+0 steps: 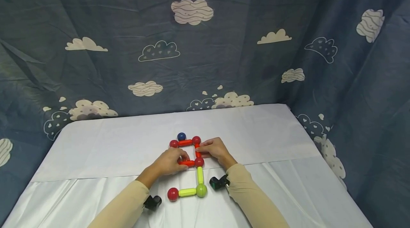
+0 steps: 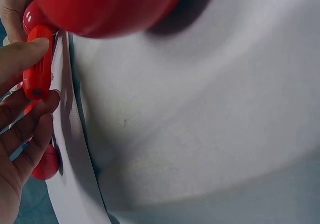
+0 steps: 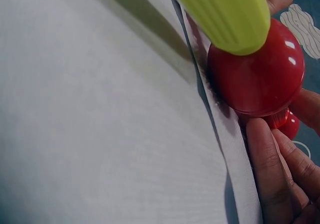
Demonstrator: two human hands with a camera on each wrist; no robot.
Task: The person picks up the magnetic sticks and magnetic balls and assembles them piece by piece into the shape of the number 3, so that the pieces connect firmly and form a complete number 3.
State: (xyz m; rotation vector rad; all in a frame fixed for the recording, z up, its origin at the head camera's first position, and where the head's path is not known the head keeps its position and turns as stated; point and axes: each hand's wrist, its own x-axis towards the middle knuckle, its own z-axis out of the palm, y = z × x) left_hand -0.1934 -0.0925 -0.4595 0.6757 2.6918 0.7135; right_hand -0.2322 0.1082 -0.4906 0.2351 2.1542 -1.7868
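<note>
Red and yellow-green rods joined by balls form an angular chain on the white cloth. My left hand [image 1: 171, 161] pinches a red rod [image 2: 38, 67] between thumb and fingers; its near end is bare. The rod's other end meets a red ball [image 1: 199, 162]. My right hand [image 1: 216, 150] holds the upright red rod [image 1: 197, 150] between that ball and a farther red ball [image 1: 196, 140]. From there another red rod [image 1: 185, 143] runs left to a red ball [image 1: 174, 144]. A blue ball [image 1: 181, 136] sits just behind that rod; whether they touch I cannot tell.
Nearer me, a yellow-green rod [image 1: 200, 175] leads to a green ball [image 1: 201, 190], then a second yellow-green rod [image 1: 187, 192] and a red ball [image 1: 173, 194]. White cloth [image 1: 272, 192] covers the table. A dark cloud-patterned curtain [image 1: 224, 53] hangs behind and to the right.
</note>
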